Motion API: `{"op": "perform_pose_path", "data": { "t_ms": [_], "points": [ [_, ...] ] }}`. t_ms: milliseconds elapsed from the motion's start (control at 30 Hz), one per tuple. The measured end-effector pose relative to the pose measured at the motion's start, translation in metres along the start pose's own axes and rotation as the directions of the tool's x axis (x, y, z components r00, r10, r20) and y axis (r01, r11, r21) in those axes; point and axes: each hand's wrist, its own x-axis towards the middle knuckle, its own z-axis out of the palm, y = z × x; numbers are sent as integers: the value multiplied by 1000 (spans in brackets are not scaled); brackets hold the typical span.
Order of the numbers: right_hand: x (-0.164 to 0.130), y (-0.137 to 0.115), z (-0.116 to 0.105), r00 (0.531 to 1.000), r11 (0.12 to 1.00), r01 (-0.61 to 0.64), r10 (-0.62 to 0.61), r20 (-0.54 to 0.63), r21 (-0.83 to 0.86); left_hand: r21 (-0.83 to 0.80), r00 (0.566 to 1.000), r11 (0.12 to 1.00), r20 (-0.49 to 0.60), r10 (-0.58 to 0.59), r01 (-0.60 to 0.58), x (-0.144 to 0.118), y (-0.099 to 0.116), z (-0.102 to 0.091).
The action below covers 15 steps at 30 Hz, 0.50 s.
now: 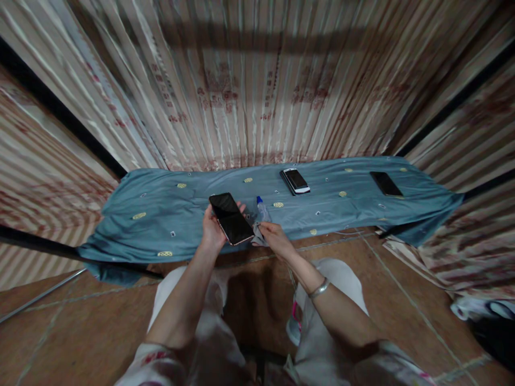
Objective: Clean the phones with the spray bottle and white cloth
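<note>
A black smartphone (pixel 230 219) lies tilted, screen up, in my left hand (pixel 214 231), whose fingers wrap round its edges. My right hand (pixel 277 238) is closed on a grey cloth (pixel 259 236) beside the phone's lower right corner. Just beyond that hand a clear bottle with a blue cap (pixel 259 201) rests on the blue-green cloth covering (pixel 193 214) of a bench. Part of the bottle is hidden behind the right hand and the grey cloth.
Right of centre on the bench lie stacked phones, a white-framed one (pixel 296 181) on top. Another dark phone (pixel 386 184) lies near the right end. Striped curtains (pixel 249 96) hang behind, dark poles (pixel 60 102) run along both sides, and brown tiles (pixel 386 289) cover the floor.
</note>
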Motion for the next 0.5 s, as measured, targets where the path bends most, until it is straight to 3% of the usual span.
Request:
{"op": "perform_pose_path", "data": {
  "t_ms": [67, 167, 267, 500],
  "points": [
    [-3, -1, 6, 982, 953, -180, 161, 96, 246, 6, 1000, 1000, 6, -1, 1, 1, -2, 1],
    [-8, -7, 11, 955, 868, -286, 222, 198, 406, 20, 1000, 1000, 18, 19, -19, 4, -4, 1],
    [-11, -12, 11, 942, 837, -317, 224, 249, 447, 35, 999, 999, 31, 18, -19, 5, -5, 1],
    [-14, -13, 14, 943, 799, -324, 227, 244, 507, 35, 1000, 999, 25, -2, 1, 7, -8, 3]
  ]
}}
